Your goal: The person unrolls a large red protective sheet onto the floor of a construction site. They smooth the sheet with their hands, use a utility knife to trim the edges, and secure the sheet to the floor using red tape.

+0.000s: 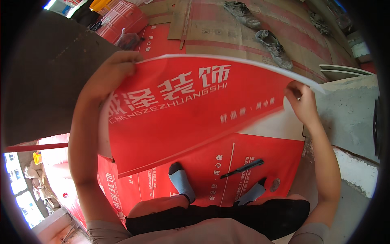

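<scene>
A large red sheet [174,118] with white lettering and a white underside is held up in front of me, its far edge bowed upward. My left hand [120,69] is closed on its far left corner, the fingers partly tucked behind the edge. At the right edge my right hand [301,99] pinches the sheet between thumb and fingers. Below, a dark utility knife [242,168] lies on the red floor covering [221,189] between my feet, which are in blue-grey socks [181,183].
Cardboard [227,40] covers the floor ahead, with a pair of dirty shoes [274,49] on it. A red plastic crate [124,20] stands at the far left, near a yellow bucket [99,5]. A dark panel [48,81] is at left, a concrete ledge [353,110] at right.
</scene>
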A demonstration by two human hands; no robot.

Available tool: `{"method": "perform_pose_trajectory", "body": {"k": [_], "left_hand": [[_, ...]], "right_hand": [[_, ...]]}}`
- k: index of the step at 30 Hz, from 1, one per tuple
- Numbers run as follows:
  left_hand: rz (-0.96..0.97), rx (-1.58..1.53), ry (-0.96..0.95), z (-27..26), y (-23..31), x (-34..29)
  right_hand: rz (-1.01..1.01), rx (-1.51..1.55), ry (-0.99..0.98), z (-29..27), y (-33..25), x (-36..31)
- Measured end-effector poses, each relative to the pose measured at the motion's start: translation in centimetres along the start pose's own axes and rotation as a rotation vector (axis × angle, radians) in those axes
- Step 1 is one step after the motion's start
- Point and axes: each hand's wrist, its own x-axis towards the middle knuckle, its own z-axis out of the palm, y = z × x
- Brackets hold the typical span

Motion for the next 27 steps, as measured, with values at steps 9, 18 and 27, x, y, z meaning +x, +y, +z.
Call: {"method": "perform_pose_trajectory", "body": {"k": [9, 18, 27], "left_hand": [[-0.075, 0.083, -0.536, 13.8, -11.1, 15.3], [0.058, 0.822, -0.129, 25.0, -11.9, 18.0], [0.697, 0.829, 0.103, 24.1, -17.4, 6.0]], "right_hand": [[0.059, -0.400, -0.145, 2.5, 14.8, -2.1], [0.321, -0.527, -0.332, 6.5, 21.3, -8.5], [0.323, -0.721, -0.177, 9.5, 22.8, -10.7]]}}
